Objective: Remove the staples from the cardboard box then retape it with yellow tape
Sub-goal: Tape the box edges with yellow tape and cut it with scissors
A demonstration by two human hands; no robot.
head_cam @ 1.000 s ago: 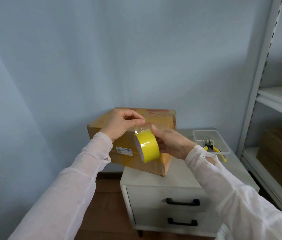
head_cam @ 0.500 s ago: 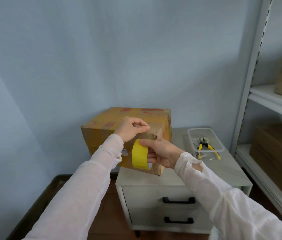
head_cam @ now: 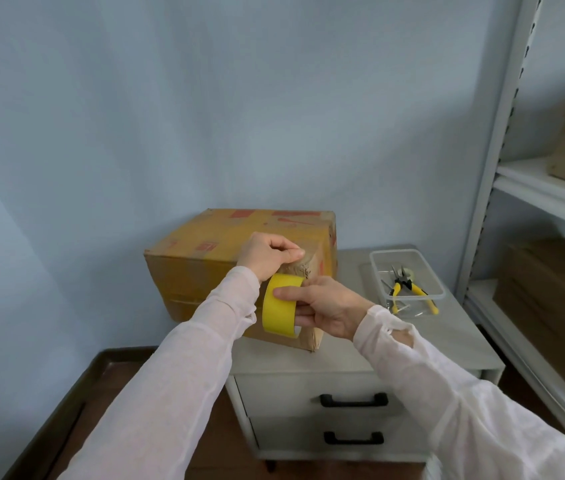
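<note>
A worn cardboard box [head_cam: 205,258] with red markings sits on a small grey drawer cabinet [head_cam: 350,355], overhanging its left edge. My right hand [head_cam: 326,310] grips a roll of yellow tape [head_cam: 279,306] against the box's front face, near its right corner. My left hand [head_cam: 269,252] is curled at the box's top front edge, thumb and fingers pinching what seems to be the tape's free end just above the roll. The strip between hand and roll is hard to make out.
A clear plastic tub [head_cam: 407,275] holding yellow-handled pliers [head_cam: 409,289] stands on the cabinet's right side. A white metal shelf unit [head_cam: 503,168] with brown boxes [head_cam: 551,306] runs along the right. A blue wall is behind. Dark wooden floor lies below left.
Both hands and the tape roll moved in toward the box's front top edge; the roll turned so its yellow band faces me. The camera shifted left and slightly closer.
</note>
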